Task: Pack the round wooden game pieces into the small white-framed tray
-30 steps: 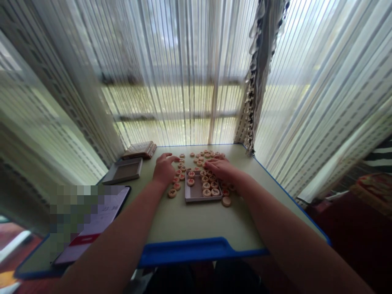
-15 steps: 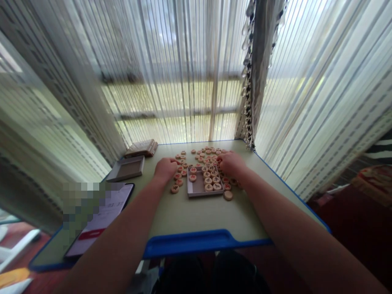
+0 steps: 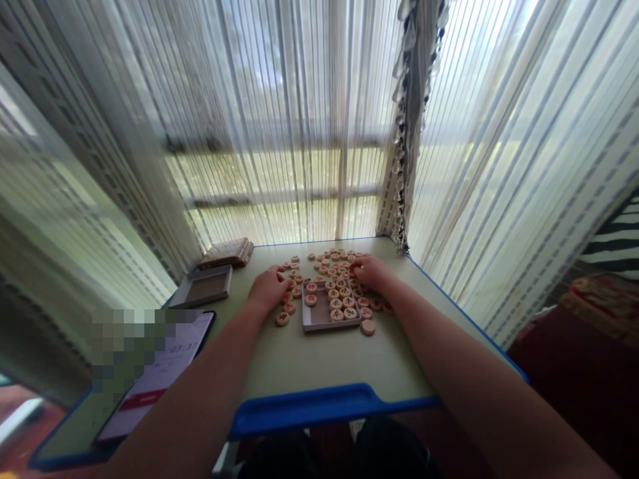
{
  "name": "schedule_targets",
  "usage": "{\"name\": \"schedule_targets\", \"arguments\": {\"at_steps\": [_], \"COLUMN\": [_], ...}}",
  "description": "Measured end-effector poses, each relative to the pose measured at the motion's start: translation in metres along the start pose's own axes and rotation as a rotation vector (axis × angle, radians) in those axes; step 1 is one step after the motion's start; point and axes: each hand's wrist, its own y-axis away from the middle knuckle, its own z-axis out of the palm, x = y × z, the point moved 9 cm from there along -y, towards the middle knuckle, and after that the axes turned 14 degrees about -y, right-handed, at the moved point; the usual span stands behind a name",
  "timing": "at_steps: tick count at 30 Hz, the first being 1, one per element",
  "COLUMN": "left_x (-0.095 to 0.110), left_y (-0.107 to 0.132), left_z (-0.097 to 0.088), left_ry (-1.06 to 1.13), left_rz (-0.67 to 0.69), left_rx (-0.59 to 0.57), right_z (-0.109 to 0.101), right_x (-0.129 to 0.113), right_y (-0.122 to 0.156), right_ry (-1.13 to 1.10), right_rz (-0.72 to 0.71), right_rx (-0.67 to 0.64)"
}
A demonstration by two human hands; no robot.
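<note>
Several round wooden game pieces (image 3: 333,255) with red or black marks lie scattered on a pale green table (image 3: 319,359). A shallow grey box (image 3: 313,318) in the middle holds several of them. My left hand (image 3: 268,287) rests palm down just left of the box, fingers curled over loose pieces. My right hand (image 3: 373,271) lies at the box's far right corner, fingers bent onto pieces there. What either hand grips is hidden.
The box's lid (image 3: 202,287) lies upside down at the left, with a folded brown board (image 3: 225,253) behind it. A phone (image 3: 164,372) sits near the left front corner. The table has a blue rim (image 3: 309,411). Sheer curtains (image 3: 299,120) close it in behind and at both sides.
Both hands stay by the box. My right hand drew back from over the box to its far right corner and curled. My left fingers curled in. The camera shifted slightly.
</note>
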Motion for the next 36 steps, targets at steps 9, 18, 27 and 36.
{"name": "schedule_targets", "arguments": {"at_steps": [9,18,27,36], "left_x": [0.021,0.020,-0.003,0.005], "left_y": [0.006,0.004,0.003,0.002], "left_z": [-0.007,-0.002,-0.013,-0.002], "left_ry": [-0.202,-0.234,-0.090,-0.091], "left_rz": [0.133,0.115,-0.086,-0.018], "left_rx": [0.059,0.012,0.032,-0.018], "right_z": [-0.037,-0.007,0.004,-0.004], "right_x": [0.011,-0.045,-0.039,-0.013], "right_y": [0.017,0.018,0.009,0.004], "right_ry": [0.233,0.068,0.123,0.192], "right_rz": [0.271,-0.216,-0.206,-0.019], "right_rx": [0.022,-0.076,-0.156,0.004]}}
